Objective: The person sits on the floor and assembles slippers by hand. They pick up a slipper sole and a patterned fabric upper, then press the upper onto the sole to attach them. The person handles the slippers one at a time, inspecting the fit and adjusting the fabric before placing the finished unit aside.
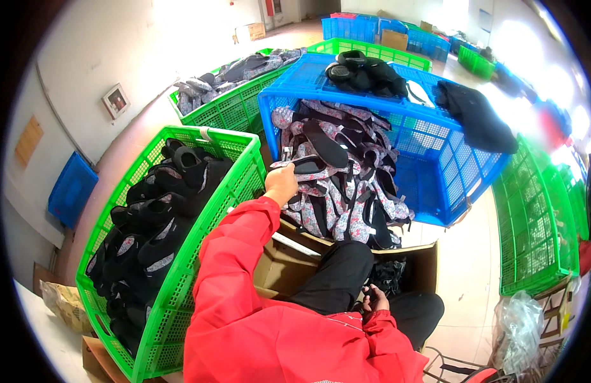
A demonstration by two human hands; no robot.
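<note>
Fingers of the left hand [281, 183] pinch a flowered shoe [309, 166] at frame centre, against a heap of shoes [341, 207] in a blue crate [420, 188]; the right hand [376, 299], lower centre, is curled, its hold unclear. Pale floor [464, 262] shows right, white wall [78, 57] upper left.

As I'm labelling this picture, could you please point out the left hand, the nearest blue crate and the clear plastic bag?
Left hand [282, 184]: head view, middle of the hand.
Nearest blue crate [421, 182]: head view, bare inside surface.
Clear plastic bag [520, 325]: head view, crumpled middle.
</note>
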